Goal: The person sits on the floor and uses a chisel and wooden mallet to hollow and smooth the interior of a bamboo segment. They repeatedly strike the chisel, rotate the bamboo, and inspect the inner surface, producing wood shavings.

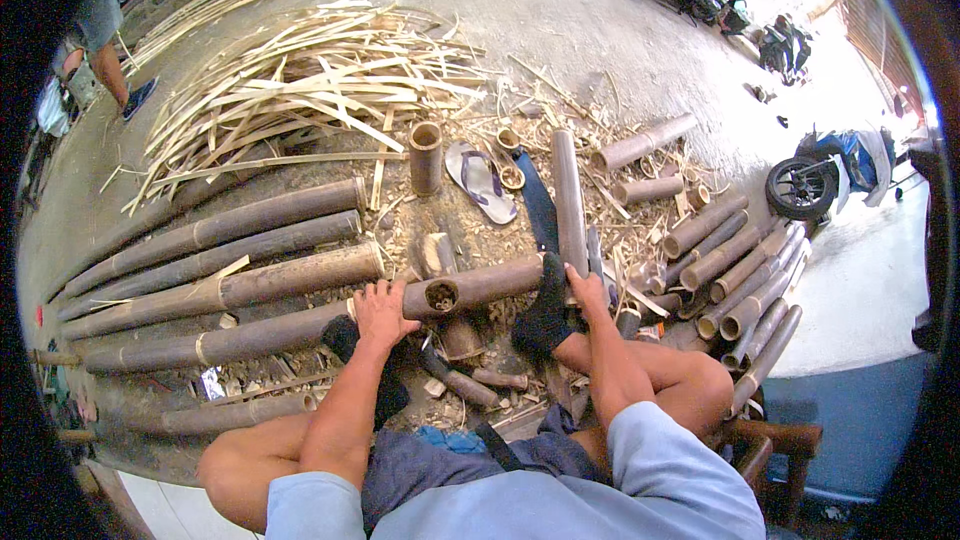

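A long brown bamboo pole (260, 340) lies across in front of me, with a round opening (441, 295) in its side near the right end. My left hand (383, 312) grips the pole just left of that opening, fingers over its top. My right hand (587, 292) is closed round the near end of a bamboo tube (570, 195) that points away from me. Both my feet, in black socks, are against the pole; the right one (545, 312) is by its right end. Below the pole lies a knife (462, 383) with a thick brown handle.
More bamboo poles (250, 275) lie at left, short tubes (735, 258) at right. Pale split strips (320, 75) are heaped farther off. A sandal (480, 183) and an upright bamboo piece (425, 162) stand among shavings. Motorbikes (805, 185) are at right; another person's leg (110, 75) shows far left.
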Tool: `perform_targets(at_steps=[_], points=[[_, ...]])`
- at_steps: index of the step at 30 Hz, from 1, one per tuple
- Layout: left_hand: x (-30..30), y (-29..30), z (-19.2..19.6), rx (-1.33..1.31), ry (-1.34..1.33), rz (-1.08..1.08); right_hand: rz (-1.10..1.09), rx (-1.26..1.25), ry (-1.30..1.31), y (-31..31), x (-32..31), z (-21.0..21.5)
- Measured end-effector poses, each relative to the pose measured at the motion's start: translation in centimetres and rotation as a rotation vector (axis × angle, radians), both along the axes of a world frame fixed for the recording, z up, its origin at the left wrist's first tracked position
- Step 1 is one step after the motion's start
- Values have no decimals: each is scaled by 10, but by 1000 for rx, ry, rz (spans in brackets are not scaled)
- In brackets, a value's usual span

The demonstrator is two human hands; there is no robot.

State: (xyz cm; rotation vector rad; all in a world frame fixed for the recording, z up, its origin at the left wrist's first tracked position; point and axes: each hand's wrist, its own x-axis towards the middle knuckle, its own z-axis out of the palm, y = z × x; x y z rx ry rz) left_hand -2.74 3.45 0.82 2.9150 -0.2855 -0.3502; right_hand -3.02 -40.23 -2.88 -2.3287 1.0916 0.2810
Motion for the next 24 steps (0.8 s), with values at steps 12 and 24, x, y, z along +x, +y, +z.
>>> perform_targets(at_steps=[12, 24], points=[[47, -30, 27, -898, 78, 295, -202, 617, -514, 119, -50, 102], [59, -34, 201, -1716, -486, 353, 600, 90, -580, 209, -112, 79]])
